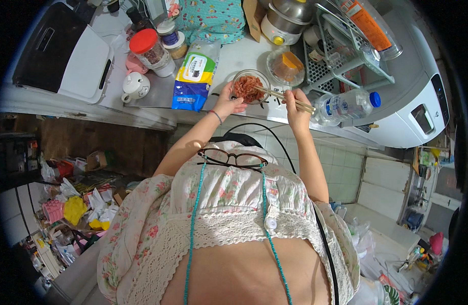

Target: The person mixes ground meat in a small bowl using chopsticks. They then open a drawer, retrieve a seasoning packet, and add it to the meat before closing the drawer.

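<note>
A round glass bowl [267, 98] stands near the counter's front edge and holds strips of reddish meat [246, 88]. My left hand [228, 103] grips the bowl's near left side, thumb and fingers around its wall. Between the fingers of my right hand [297, 108] is a pair of wooden chopsticks [279, 95], tilted leftward, with their tips in the meat. Just behind and right of the bowl is a clear round dish [271, 66] with an orange-topped container [289, 65] in it. A pack of wipes [194, 76] lies to the left of my left hand.
A clear plastic bottle with a blue cap [346, 106] lies right of my right hand, before a white appliance [405, 103]. A wire rack [333, 72] and an egg steamer [281, 34] stand behind. Leftward are a red-lidded jar [152, 53], a white teapot-shaped pot [135, 87] and a black-and-white bin [72, 57].
</note>
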A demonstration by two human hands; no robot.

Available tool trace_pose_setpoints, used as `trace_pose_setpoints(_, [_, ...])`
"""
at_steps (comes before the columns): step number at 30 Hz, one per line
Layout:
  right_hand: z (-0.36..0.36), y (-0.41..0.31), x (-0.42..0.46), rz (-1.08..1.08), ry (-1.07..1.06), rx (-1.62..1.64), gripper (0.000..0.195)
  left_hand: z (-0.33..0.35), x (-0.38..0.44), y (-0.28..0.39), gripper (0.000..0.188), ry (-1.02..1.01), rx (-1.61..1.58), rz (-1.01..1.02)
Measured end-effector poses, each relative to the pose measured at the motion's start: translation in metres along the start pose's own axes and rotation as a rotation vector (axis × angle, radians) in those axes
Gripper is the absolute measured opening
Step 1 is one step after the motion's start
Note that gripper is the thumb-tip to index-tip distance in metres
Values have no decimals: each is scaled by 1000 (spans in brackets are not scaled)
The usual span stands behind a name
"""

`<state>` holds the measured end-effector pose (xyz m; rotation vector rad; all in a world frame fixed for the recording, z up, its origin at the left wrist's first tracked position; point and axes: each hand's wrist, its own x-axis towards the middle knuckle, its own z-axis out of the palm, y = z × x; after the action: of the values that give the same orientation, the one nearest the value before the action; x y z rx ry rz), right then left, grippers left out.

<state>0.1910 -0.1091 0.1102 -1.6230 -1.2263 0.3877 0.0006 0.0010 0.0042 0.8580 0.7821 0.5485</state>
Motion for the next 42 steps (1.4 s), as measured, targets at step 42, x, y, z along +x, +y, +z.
trace_pose_setpoints(42, [-5,-11,1,-72,-75,-46,22,1,-2,1,77,5,76,6])
